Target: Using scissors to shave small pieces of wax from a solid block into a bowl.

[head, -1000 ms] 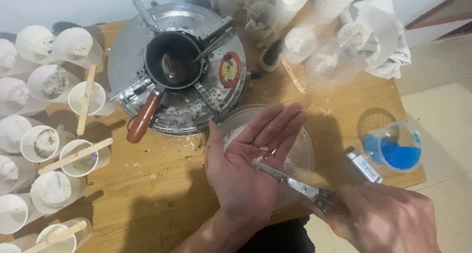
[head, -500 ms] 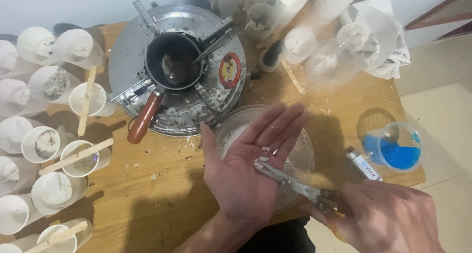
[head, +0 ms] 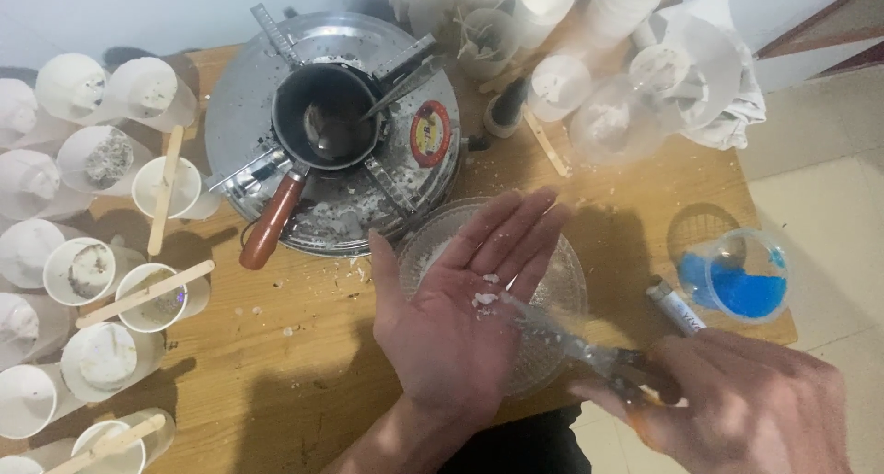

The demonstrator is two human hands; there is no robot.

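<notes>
White wax crumbs (head: pixel 482 298) on left hand (head: pixel 456 322), palm flat, open; likely brittle, light; right hand (head: pixel 746 405) grips scissors (head: pixel 589 350) by handles, over glass bowl (head: pixel 566 280).

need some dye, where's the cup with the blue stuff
The clear cup of blue liquid stands at the table's right edge, beyond the right hand, beside a small white tube.

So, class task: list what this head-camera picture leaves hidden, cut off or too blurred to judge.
- Glass bowl: its middle is hidden by the left hand.
- Metal tool: blade is motion-blurred; its handle is covered by the right hand.
- Cups along the left edge: cut off by the frame.
</notes>
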